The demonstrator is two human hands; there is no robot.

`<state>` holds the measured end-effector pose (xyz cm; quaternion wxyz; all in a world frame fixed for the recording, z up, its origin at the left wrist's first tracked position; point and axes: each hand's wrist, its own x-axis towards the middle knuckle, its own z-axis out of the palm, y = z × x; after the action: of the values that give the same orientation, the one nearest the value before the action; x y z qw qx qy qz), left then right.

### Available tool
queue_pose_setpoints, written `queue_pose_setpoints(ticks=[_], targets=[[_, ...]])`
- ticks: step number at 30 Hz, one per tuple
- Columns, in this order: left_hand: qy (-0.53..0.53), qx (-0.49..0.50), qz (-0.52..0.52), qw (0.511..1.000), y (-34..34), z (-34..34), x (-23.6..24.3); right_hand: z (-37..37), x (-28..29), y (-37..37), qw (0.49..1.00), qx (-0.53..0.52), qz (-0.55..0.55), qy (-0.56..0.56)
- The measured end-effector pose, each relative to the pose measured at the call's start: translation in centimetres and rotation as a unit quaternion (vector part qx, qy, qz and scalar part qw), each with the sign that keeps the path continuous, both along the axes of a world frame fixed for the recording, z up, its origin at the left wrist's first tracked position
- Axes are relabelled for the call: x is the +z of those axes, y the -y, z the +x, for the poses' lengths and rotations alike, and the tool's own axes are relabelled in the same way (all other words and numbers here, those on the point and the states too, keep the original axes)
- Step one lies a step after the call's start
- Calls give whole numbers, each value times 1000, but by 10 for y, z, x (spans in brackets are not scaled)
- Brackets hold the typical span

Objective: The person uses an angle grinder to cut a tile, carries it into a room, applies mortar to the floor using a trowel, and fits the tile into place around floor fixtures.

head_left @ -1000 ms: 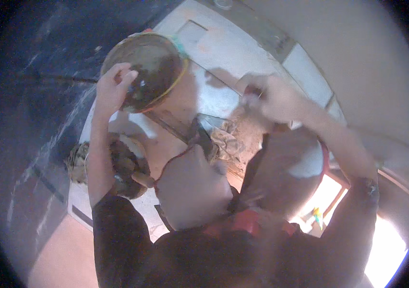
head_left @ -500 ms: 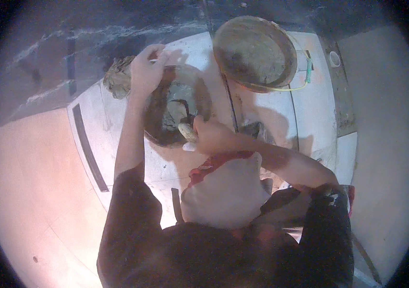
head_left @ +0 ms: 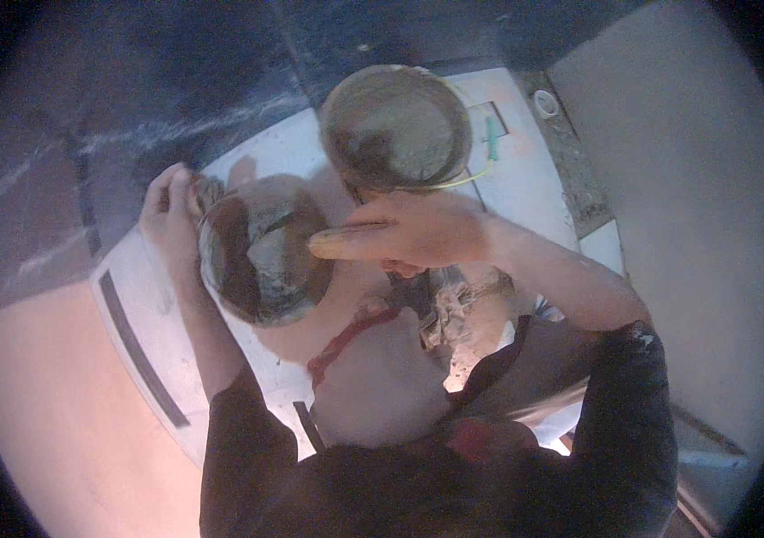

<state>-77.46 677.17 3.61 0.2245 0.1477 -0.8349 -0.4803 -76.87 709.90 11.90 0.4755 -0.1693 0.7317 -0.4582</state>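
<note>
My left hand (head_left: 169, 211) is closed, fingers curled beside a crumpled grey-brown wad (head_left: 208, 187) at the left of a round bucket (head_left: 259, 280); what it grips is hidden. Grey, wet-looking material lies inside that bucket. My right hand (head_left: 427, 231) grips a pale yellowish tool handle (head_left: 328, 243) over the bucket's right edge; the rest of the tool is hard to make out. Behind stands a larger bucket (head_left: 342, 130) with similar material and a wire handle with a green grip (head_left: 492, 142).
Both buckets stand on a white board (head_left: 135, 273) with dark slots, against dark marbled surfaces (head_left: 131, 108). A small white cup (head_left: 544, 103) sits on a dirty ledge at the right. Crumpled debris (head_left: 454, 314) and a pale, red-edged rounded shape (head_left: 368, 390) are below my right hand.
Both hands moved from the far bucket and right side to the nearer bucket. Since half a second ago, my right hand has risen from inside it toward its right edge. The view has shifted.
</note>
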Motion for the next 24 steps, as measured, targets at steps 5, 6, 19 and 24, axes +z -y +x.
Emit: queue_pose_setpoints(ticks=[5, 6, 19, 24], targets=[[-104, 28, 111, 988, -39, -17, 33, 15, 11, -109, 979, -149, -137, -35], [-124, 26, 138, 982, -51, -20, 32, 18, 18, -126, 971, -177, -157, -42], [15, -427, -240, 872, -308, -18, -84, 61, 42, -236, 834, -501, -208, 99], [8, -447, -302, 842, -308, -38, -137, 57, 20, -245, 840, -512, -159, 86]])
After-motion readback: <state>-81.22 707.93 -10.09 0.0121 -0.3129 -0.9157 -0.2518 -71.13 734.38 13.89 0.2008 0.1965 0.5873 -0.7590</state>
